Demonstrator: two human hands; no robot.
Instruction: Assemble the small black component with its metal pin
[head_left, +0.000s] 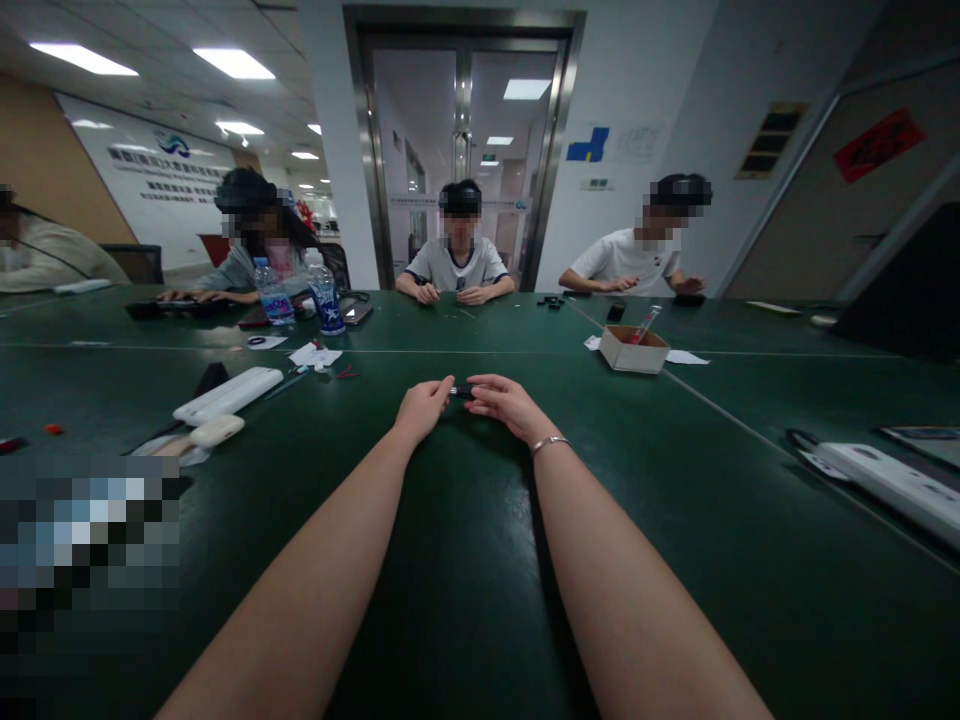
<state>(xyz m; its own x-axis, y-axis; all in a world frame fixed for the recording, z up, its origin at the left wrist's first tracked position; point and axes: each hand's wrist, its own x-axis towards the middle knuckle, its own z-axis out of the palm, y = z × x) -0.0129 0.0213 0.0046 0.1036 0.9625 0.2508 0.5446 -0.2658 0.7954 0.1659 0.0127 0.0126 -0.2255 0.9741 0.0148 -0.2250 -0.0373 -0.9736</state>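
Observation:
My left hand (425,410) is closed, thumb and fingertips pinching the silvery end of a small black object (463,391). From the other side, the fingers of my right hand (505,404) close round its dark body. What kind of object it is, I cannot make out; it is small and partly covered by fingers. Both hands meet over the middle of the dark green table (450,560). A thin metal bracelet (551,443) circles my right wrist.
To the left lie a white power strip (229,395), a white rounded case (217,431) and paper scraps (315,356). Two bottles (325,295) stand farther back. A small open box (634,350) and another power strip (892,480) are on the right. Several people sit around the table.

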